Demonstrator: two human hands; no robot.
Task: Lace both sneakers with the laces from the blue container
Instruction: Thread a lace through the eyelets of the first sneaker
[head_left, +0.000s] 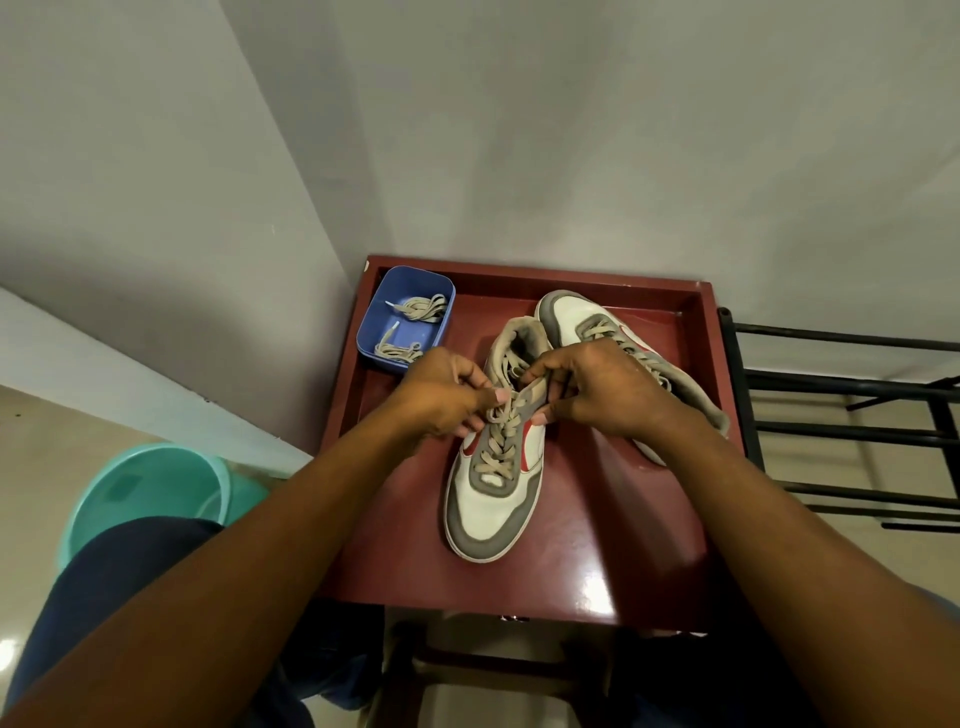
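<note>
Both hands were at the near sneaker (491, 499), smooth white leather with grey suede-like panels and red flashes, toe rounded toward the person, standing on the glossy maroon table (597, 545); the left hand (441, 395), fingers curled, pinched its flat beige lace (496, 447) at the top of the criss-cross; the right hand (597, 387), curled too, pinched the same lace beside the tongue; the second sneaker (576, 312) lay just behind; two bundled spare laces (423, 306) sat in the rounded blue plastic container (400, 283) at the far left corner.

left hand (441, 400) and right hand (602, 389) pinch the lace (497, 441).
</note>
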